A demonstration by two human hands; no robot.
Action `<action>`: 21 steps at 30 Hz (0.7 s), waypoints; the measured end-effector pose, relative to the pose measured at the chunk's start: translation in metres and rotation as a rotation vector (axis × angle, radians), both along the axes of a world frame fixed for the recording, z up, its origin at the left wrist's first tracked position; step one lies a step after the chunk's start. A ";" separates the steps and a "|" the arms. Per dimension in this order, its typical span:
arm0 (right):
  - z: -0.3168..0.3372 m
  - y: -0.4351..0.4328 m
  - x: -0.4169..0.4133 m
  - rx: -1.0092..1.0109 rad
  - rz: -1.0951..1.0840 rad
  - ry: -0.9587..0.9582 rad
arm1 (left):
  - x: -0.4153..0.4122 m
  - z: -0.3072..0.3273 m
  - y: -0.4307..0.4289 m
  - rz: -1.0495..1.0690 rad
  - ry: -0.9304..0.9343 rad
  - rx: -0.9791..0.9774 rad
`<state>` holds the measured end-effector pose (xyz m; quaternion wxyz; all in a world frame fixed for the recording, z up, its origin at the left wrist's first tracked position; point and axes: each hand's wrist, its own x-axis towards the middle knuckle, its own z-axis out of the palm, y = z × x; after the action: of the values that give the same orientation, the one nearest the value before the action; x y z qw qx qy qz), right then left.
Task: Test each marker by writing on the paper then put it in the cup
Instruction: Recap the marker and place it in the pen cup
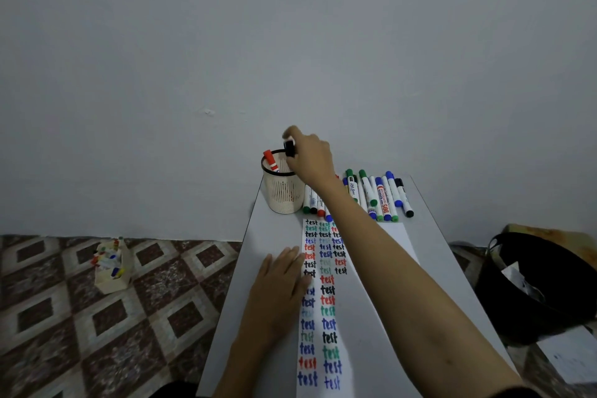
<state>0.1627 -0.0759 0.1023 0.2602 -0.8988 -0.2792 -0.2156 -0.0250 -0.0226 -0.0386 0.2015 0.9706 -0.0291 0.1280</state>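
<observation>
The right hand (310, 155) is holding its grip clamped on a black-capped marker (289, 147) just above the cup (281, 194), where a red marker (270, 160) is standing. The left hand (277, 287) is lying flat, fingers straight, on the paper (371, 317) on the desk (452, 284).

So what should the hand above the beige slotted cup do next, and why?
Probably lower and let go: the right hand holds a black-capped marker just over the slotted beige plastic cup, where a red-capped marker already stands.
</observation>
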 end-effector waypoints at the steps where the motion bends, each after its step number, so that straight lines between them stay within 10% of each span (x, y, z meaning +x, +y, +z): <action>1: -0.004 -0.001 0.002 -0.019 -0.010 0.043 | 0.000 0.000 0.000 -0.001 0.000 -0.003; 10: -0.011 -0.037 0.013 0.181 -0.029 0.099 | 0.001 -0.002 0.001 -0.012 0.015 -0.005; 21: -0.090 -0.185 0.019 0.185 -0.742 0.409 | 0.002 -0.004 0.002 -0.004 0.018 -0.047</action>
<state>0.1822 -0.2612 0.0127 0.2944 -0.9354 0.1407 -0.1363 -0.0235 -0.0204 -0.0422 0.2249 0.9667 -0.0262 0.1195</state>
